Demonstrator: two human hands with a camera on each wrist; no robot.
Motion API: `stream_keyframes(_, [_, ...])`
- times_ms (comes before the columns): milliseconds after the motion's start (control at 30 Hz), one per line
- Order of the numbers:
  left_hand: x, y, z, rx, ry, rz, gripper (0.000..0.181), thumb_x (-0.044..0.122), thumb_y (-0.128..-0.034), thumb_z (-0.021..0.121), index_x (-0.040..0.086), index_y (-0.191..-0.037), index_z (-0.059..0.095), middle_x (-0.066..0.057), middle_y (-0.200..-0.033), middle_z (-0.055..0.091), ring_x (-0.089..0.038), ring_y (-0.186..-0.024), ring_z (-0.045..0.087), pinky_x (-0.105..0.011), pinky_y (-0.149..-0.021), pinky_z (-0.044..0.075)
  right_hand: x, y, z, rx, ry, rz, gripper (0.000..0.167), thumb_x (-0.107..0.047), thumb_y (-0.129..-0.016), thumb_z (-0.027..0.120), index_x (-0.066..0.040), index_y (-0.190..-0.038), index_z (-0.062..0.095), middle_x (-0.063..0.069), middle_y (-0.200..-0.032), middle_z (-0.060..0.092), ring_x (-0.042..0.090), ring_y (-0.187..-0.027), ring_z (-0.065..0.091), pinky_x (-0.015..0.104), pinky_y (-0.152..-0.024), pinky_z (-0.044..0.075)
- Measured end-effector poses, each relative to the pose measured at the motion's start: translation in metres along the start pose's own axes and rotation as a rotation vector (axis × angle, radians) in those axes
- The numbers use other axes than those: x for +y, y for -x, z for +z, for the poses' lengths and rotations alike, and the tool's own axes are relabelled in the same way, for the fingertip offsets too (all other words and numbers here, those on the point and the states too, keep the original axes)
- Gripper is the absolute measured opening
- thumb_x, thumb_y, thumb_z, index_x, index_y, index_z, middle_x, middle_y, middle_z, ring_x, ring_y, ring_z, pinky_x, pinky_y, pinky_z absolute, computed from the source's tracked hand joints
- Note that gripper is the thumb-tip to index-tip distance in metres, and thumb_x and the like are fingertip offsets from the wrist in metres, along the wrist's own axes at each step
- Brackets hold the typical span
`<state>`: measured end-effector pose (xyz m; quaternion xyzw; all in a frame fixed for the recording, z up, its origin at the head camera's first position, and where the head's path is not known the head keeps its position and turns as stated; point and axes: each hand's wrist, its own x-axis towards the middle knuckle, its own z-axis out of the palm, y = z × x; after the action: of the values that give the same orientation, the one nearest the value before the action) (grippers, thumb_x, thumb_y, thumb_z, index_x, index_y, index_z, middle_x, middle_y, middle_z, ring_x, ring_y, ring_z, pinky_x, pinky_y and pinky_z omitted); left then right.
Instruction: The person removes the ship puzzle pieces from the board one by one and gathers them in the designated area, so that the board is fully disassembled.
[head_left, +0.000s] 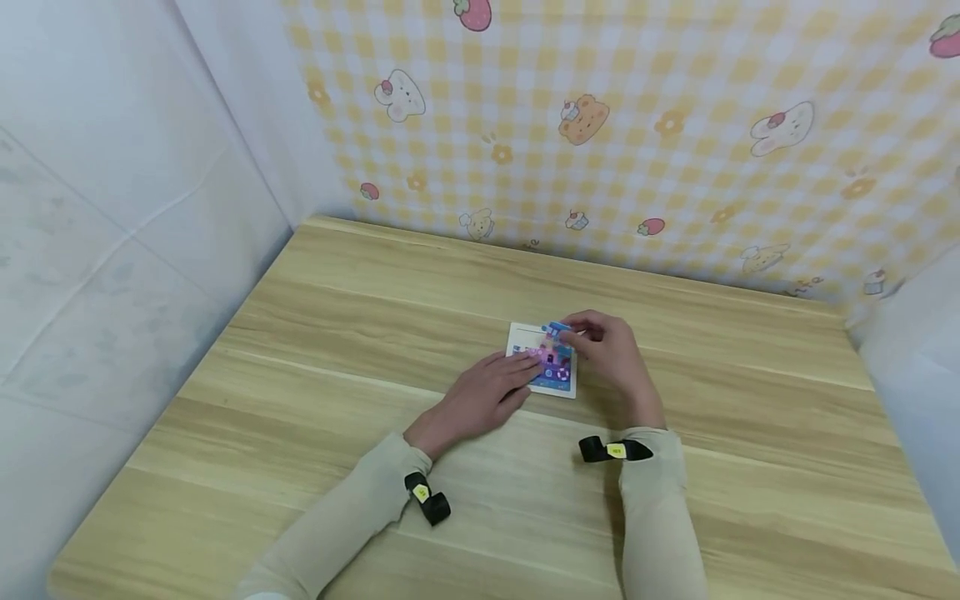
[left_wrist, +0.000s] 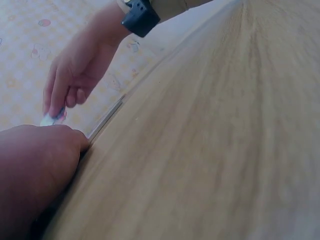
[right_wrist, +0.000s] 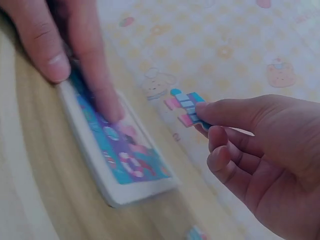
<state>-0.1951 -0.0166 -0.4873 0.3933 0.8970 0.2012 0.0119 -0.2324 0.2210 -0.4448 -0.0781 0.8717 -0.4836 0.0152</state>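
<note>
A white-framed puzzle board (head_left: 573, 385) lies on the table, its picture in blue, purple and pink; the upper left of its inside shows pale. My left hand (head_left: 480, 398) rests on it from the left, fingers extended over the picture. My right hand (head_left: 618, 358) is at the board's upper right. Between thumb and fingers it pinches a blue and pink puzzle piece (right_wrist: 187, 107), raised above the board in the right wrist view. The left wrist view shows my left hand (left_wrist: 37, 165) close up, its fingertips hidden, with my right hand (left_wrist: 80, 70) beyond.
Another small colourful piece (right_wrist: 196, 233) shows at the bottom edge of the right wrist view, right of the board. The wooden table (head_left: 360, 333) meets a yellow checked cloth (head_left: 540, 167) behind and a white cloth (head_left: 135, 208) at the left.
</note>
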Motion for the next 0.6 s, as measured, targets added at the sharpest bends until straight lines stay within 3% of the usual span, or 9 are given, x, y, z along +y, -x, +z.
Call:
stream_keyframes(133, [-0.001, 0.001, 0.004, -0.013, 0.006, -0.003, 0.048, 0.031, -0.1077, 0.04, 0.015, -0.153, 0.038, 0.001, -0.159, 0.034, -0.015, -0.148, 0.026, -0.039, -0.122, 0.014, 0.009, 0.013, -0.018, 0.057, -0.016, 0.034, 0.025, -0.026, -0.096, 0.068, -0.006, -0.11, 0.072, 0.01, -0.093, 0.07, 0.031, -0.075, 0.063, 0.025, -0.056, 0.052])
stream_keyframes(333, [-0.002, 0.001, 0.005, -0.005, -0.001, -0.001, 0.048, 0.031, -0.1077, 0.04, 0.016, -0.153, 0.039, 0.002, -0.158, 0.035, -0.013, -0.148, 0.026, -0.038, -0.122, 0.014, 0.031, 0.037, -0.054, 0.138, 0.033, 0.111, 0.03, -0.03, -0.094, 0.07, -0.004, -0.108, 0.074, 0.009, -0.091, 0.069, 0.014, -0.068, 0.055, 0.022, -0.056, 0.047])
stream_keyframes(600, [0.001, 0.001, 0.004, 0.006, 0.012, 0.0, 0.048, 0.03, -0.1073, 0.042, 0.015, -0.153, 0.04, 0.001, -0.158, 0.036, -0.015, -0.147, 0.028, -0.039, -0.122, 0.015, 0.053, 0.06, -0.085, 0.073, 0.103, 0.231, 0.033, -0.031, -0.096, 0.067, -0.002, -0.111, 0.074, 0.013, -0.1, 0.071, 0.011, -0.075, 0.053, 0.023, -0.06, 0.046])
